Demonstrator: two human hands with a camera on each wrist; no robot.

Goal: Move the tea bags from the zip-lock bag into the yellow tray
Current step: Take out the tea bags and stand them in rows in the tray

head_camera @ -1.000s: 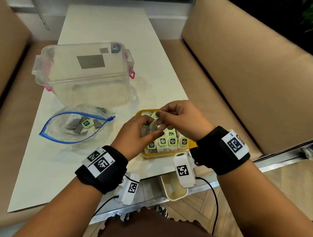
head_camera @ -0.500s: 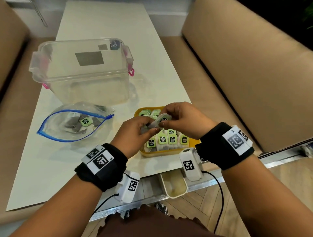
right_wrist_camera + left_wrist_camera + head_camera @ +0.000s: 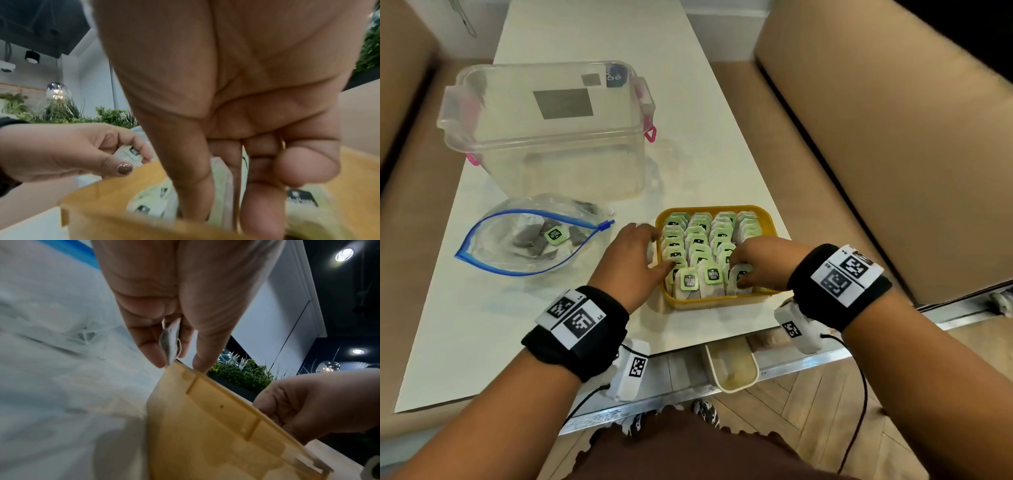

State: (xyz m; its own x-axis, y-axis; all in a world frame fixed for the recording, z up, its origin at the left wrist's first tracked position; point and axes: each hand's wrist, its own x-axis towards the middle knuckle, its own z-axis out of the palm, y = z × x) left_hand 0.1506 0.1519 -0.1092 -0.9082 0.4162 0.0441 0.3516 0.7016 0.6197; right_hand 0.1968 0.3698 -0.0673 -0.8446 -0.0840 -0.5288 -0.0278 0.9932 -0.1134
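The yellow tray (image 3: 768, 219) near the table's front edge holds several rows of green-tagged tea bags (image 3: 698, 240). My right hand (image 3: 736, 274) reaches into its front right corner, thumb and fingers pinching a tea bag (image 3: 741, 275) standing there. In the right wrist view, the right hand (image 3: 226, 211) has its fingers down among the bags. My left hand (image 3: 654, 253) is at the tray's left rim and pinches another tea bag (image 3: 169, 344), also visible in the right wrist view (image 3: 127, 154). The zip-lock bag (image 3: 493, 240) lies open to the left with a few tea bags (image 3: 556, 235) inside.
A clear plastic box (image 3: 548, 137) with pink clips stands behind the zip-lock bag. Beige benches (image 3: 893, 154) run along both sides of the white table (image 3: 482, 325). A small cream tub (image 3: 731, 371) sits below the table's front edge.
Both hands came down from above the tray. The right hand carried its tea bag into the front right corner. The left hand moved to the left rim, holding another bag.
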